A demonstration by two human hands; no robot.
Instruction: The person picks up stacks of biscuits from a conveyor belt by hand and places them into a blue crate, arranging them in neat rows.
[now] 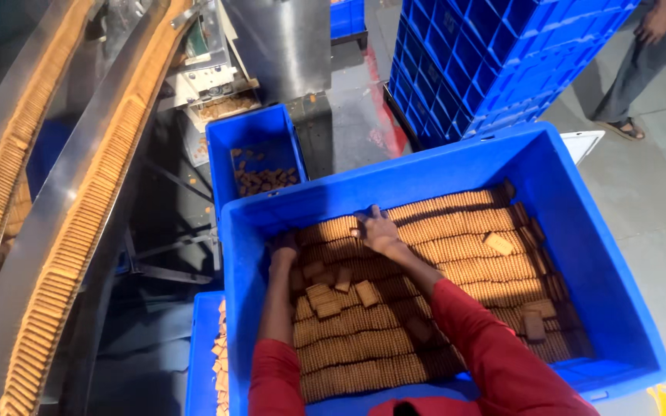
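Leaning over the big blue plastic crate (580, 254), I had both arms down among the biscuit rows (456, 231), which lay on edge in long ridged bands across its floor, with some loose biscuits (333, 293) scattered flat near the middle. The crate looked stiff and smooth-walled; filled like this I judged it heavy. The rows were another matter: thin, dry, brittle pieces that I reckoned would crumble under a pinch, best taken by pressing a stack from both ends. My right hand (379, 231) lay palm-down, fingers spread, on a row by the far wall, gripping nothing. My left hand (285, 245) was sunk in the shadowed far-left corner; whether it held anything I could not tell. Beside me, two metal chutes (79, 208) carried more biscuits.
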